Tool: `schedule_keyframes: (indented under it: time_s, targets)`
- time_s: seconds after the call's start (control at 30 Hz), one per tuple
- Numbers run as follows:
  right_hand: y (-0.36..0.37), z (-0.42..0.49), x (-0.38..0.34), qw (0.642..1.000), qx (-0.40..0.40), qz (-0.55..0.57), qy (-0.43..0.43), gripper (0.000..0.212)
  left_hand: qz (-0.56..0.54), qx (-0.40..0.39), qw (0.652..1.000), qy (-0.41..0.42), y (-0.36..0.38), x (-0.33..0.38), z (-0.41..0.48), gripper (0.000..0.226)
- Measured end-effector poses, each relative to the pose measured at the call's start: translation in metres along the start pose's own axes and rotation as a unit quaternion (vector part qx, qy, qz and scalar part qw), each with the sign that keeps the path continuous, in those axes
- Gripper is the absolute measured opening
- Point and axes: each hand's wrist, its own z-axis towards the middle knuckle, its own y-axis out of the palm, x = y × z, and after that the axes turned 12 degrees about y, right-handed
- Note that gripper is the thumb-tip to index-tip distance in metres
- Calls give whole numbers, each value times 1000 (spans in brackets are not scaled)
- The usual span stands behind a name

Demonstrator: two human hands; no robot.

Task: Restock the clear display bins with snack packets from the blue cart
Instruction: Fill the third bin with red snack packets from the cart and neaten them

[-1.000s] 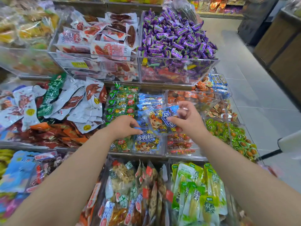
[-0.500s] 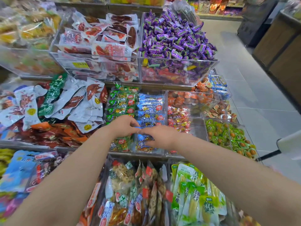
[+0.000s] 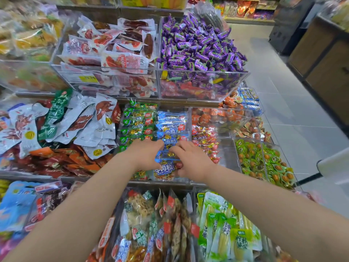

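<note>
Both my hands are over the clear bin [image 3: 171, 180] of blue snack packets [image 3: 171, 125] in the middle row of the display. My left hand [image 3: 145, 156] has its fingers curled down onto the blue packets at the bin's left side. My right hand [image 3: 193, 163] lies palm down, its fingers spread on the same packets, with the thumb beside a front packet [image 3: 164, 169] marked "Beef cubes". The blue cart is out of view.
Green packets [image 3: 137, 123] fill the bin to the left, red packets [image 3: 204, 138] the bin to the right. Purple candies [image 3: 200, 46] are heaped in the bin above. A white object on a black bar [image 3: 335, 165] juts in over the tiled floor at right.
One second ago my right hand held a blue packet above the bin. It then came down into the bin. Now both hands rest on the blue packets, slightly farther apart.
</note>
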Motion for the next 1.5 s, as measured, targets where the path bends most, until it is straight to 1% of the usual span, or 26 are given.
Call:
schedule_keyframes:
  time_s: [0.03, 0.07, 0.13, 0.2, 0.27, 0.3, 0.33, 0.4, 0.43, 0.5, 0.53, 0.67, 0.73, 0.77, 0.83, 0.9, 0.93, 0.97, 1.0, 1.1, 1.17, 1.23, 1.3, 1.4, 1.47, 1.5]
  targets:
    - [3, -3, 6, 1000, 5, -4, 4, 73, 32, -15, 999, 0, 0, 2, 3, 56]
    - [7, -6, 10, 1000, 3, -12, 6, 75, 44, -28, 999, 0, 0, 3, 6, 55]
    - [13, -9, 13, 999, -6, -33, 3, 70, 51, -44, 998, 7, 1, 4, 10, 54]
    - [14, -9, 18, 999, 3, -46, 0, 64, 40, -27, 999, 15, 4, 6, 14, 54]
    - [6, -5, 27, 999, 17, -33, 21, 58, 9, 6, 1000, 15, 7, 8, 19, 52]
    - [1, -3, 30, 999, 7, -23, 35, 57, -6, 14, 1000, 15, 9, 9, 19, 51]
    - [-2, -2, 31, 999, -20, -17, 45, 60, -15, 14, 1000, 17, 10, 7, 19, 50]
    - [-4, -3, 27, 994, -95, -6, 50, 74, -7, -3, 1000, 27, 12, 1, 14, 52]
    - [-3, -6, 23, 992, -114, 6, 55, 81, 3, -15, 999, 31, 13, -3, 11, 53]
    - [3, -12, 17, 992, -96, 25, 78, 89, 17, -35, 999, 33, 16, -9, 7, 56]
    - [6, -14, 14, 992, -78, 29, 91, 89, 22, -43, 998, 32, 17, -10, 7, 57]
    - [14, -7, 9, 989, -61, 60, 124, 72, 35, -42, 998, 26, 16, -6, 12, 61]
    - [13, -3, 9, 985, -68, 88, 128, 71, 28, -28, 999, 17, 14, -6, 12, 62]
    - [13, -3, 11, 982, -75, 113, 128, 75, 3, -21, 1000, 13, 13, -6, 11, 62]
    - [12, -7, 16, 970, -92, 185, 127, 91, -79, -9, 997, 11, 9, -6, 7, 70]
    - [5, -12, 18, 955, -73, 256, 131, 106, -132, -1, 991, 14, 0, -5, 4, 92]
    - [1, -11, 19, 954, -52, 264, 132, 112, -122, 0, 992, 13, -5, -3, 4, 107]
    - [-4, -9, 21, 958, -42, 250, 133, 117, -90, -2, 996, 14, -9, 0, 5, 120]
    - [-9, -6, 22, 965, -54, 219, 131, 123, -47, -8, 999, 22, -10, 4, 7, 131]
    - [-12, -1, 21, 981, -138, 101, 90, 133, 50, -50, 996, 46, -2, 20, 15, 148]
    - [-8, 0, 20, 987, -142, 51, 63, 129, 110, -74, 991, 26, 9, 26, 20, 150]
    - [-3, 3, 23, 991, -121, 7, 53, 120, 158, -79, 984, -2, 14, 26, 26, 147]
    - [0, 7, 26, 992, -110, -28, 54, 115, 165, -82, 983, -16, 13, 24, 32, 146]
    - [4, 10, 29, 991, -116, -14, 66, 116, 151, -91, 984, -19, 10, 21, 37, 146]
    - [3, 10, 27, 989, -134, -5, 67, 119, 143, -91, 985, -19, 9, 21, 37, 145]
    - [2, 9, 25, 987, -147, 20, 67, 120, 140, -92, 986, -15, 10, 22, 35, 146]
